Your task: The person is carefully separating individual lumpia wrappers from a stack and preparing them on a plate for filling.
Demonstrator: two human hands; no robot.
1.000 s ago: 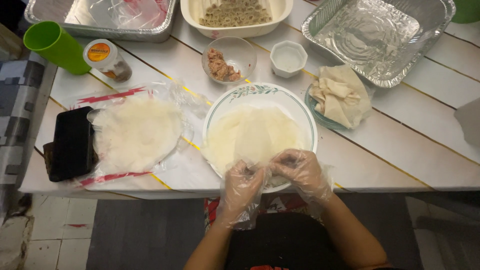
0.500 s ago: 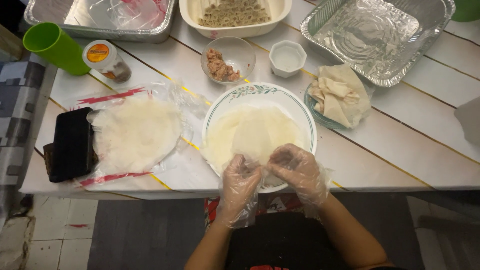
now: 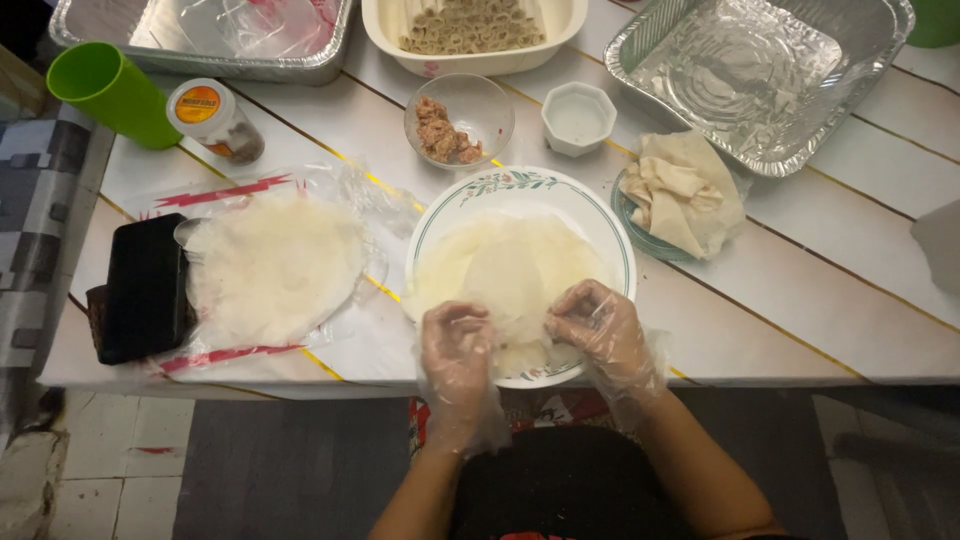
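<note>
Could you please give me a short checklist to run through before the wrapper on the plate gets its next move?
1. Both hands gloved: ok; clear gloves cover the left hand and right hand.
2. Wrapper lying on the plate: ok, with both hands at its near edge.
3. Wrapper free of tears: cannot tell; the near edge is bunched under the fingers.
4. Filling within reach: ok; the glass bowl of filling sits just beyond the plate.
5. Spare wrappers ready: ok; a stack lies on plastic left of the plate.
6. Small white cup filled: cannot tell.
</note>
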